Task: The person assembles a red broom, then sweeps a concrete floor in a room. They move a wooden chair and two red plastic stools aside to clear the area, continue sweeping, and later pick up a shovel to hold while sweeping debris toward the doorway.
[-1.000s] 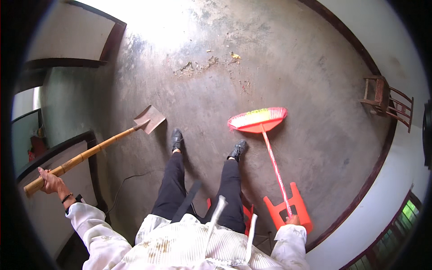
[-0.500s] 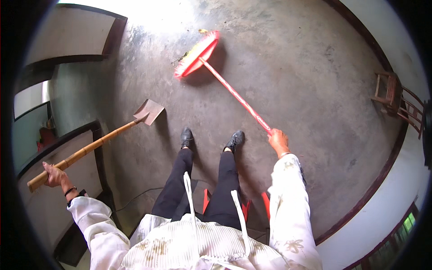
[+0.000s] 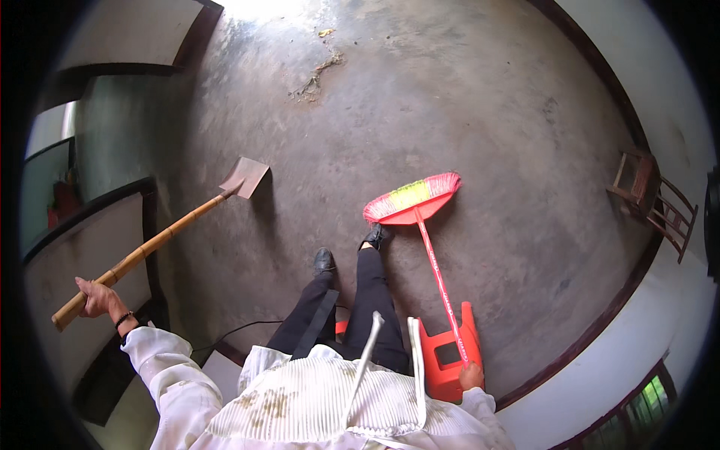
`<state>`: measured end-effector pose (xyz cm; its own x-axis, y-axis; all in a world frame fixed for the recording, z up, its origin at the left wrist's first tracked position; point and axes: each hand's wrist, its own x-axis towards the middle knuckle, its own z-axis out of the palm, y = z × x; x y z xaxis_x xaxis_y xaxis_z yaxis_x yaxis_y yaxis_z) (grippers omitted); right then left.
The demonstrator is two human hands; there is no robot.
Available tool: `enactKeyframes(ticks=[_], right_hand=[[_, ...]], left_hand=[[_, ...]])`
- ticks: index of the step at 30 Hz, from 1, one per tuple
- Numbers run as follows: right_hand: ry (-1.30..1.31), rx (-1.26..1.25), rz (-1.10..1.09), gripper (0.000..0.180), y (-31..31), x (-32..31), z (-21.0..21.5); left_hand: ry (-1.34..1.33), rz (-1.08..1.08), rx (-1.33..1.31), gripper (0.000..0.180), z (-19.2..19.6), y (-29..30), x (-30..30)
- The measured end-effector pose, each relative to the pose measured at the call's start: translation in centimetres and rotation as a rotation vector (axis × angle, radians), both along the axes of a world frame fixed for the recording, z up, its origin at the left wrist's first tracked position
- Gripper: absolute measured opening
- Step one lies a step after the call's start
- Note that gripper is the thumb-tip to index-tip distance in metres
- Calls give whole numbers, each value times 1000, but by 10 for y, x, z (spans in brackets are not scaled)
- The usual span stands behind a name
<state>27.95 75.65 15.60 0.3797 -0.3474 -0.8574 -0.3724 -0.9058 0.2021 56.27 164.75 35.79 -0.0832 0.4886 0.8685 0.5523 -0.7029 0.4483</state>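
Broom [image 3: 421, 211] is extending right of shovel [image 3: 165, 235]; right hand [image 3: 472, 376] is clasping broom, left hand [image 3: 97, 298] is clasping shovel, both wrapped tight; debris [image 3: 309, 89] is lying ahead-right of shovel.

A grey, smooth-looking floor [image 3: 525, 187] carries everything here, its surface mottled with darker stains and washed pale by bright light at the far end. Toward that end lies a thin, crooked strip of debris [image 3: 317, 75], with a small yellow scrap [image 3: 325, 33] just beyond it and a few tiny dark specks scattered about. A wooden chair [image 3: 643, 180] is on the right beside the wall, a red stool [image 3: 442, 382] nearer, and a thin black cord [image 3: 240, 327] trails across the near left.
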Motion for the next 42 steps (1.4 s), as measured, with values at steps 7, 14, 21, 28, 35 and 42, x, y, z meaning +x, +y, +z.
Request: enactKeyframes(ticks=[7, 14, 21, 28, 35, 42], right_hand=[[-192, 160, -34, 24, 88, 167, -129], [-370, 186, 24, 25, 72, 248, -127], [-402, 18, -43, 26, -78, 171, -22], [-181, -58, -24, 20, -164, 254, -9], [-110, 9, 66, 17, -189, 376, -56], [-246, 273, 243, 15, -69, 567, -152]], left_hand=[[23, 34, -36, 51, 4, -9, 3], [-91, -53, -82, 52, 9, -52, 20], [11, 190, -162, 63, 6, -33, 22], [90, 516, -165, 54, 7, -17, 21], [200, 609, -126, 74, 13, -58, 56], [-71, 108, -582, 31, 16, -147, 127]])
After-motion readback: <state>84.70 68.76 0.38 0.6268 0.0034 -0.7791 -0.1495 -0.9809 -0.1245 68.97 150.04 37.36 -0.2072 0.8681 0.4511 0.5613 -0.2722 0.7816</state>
